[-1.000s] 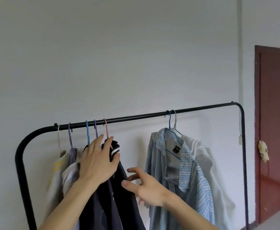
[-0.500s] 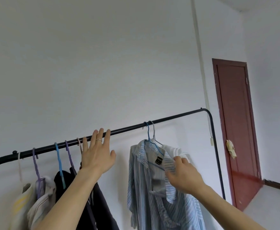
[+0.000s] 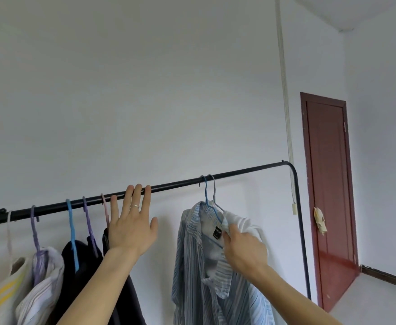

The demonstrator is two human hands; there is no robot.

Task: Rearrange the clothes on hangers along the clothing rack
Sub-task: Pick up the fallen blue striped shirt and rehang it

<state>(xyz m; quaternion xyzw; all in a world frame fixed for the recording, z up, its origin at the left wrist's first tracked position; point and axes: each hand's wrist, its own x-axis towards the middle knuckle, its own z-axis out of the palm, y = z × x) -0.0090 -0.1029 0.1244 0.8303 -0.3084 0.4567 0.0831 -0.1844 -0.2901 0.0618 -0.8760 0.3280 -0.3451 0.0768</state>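
Note:
A black clothing rack rail [image 3: 239, 172] slopes up to the right across the head view. My left hand [image 3: 131, 227] is raised with straight fingers, its fingertips touching the rail beside a pink hanger [image 3: 105, 208]. Dark garments [image 3: 82, 261] hang left of it on blue and purple hangers. My right hand [image 3: 244, 250] grips the collar of a blue striped shirt [image 3: 192, 266] on a blue hanger [image 3: 206, 195]. Behind the shirt a white garment [image 3: 241, 221] hangs on a grey wire hanger.
At the far left hang a pale striped shirt [image 3: 44, 285] and a cream garment with yellow stripes [image 3: 7, 292]. A stretch of bare rail lies between the two groups. A dark red door [image 3: 328, 195] stands at the right, past the rack's upright post [image 3: 301, 231].
My left hand left the dark garment and rose to the rail. My right hand moved right onto the striped shirt's collar and closed on it. The view tilted up and right.

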